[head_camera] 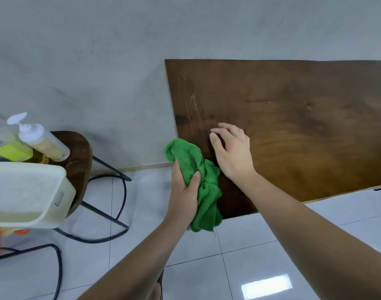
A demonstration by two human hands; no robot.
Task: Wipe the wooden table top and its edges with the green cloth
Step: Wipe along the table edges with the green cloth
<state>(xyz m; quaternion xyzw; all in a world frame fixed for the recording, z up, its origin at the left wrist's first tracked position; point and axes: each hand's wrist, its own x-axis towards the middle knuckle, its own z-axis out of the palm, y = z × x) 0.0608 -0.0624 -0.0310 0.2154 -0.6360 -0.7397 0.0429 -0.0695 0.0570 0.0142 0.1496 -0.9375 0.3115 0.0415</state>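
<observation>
Evidently the left hand (186, 191) grips the bunched green cloth (198, 182) firmly against the wooden table top's (304, 126) left edge, near its front-left corner, probably to rub that edge. The right hand (232, 152) holds nothing, fingers loosely spread, hovering over or resting on the surface just beside the cloth, likely for bracing; contact is unclear.
</observation>
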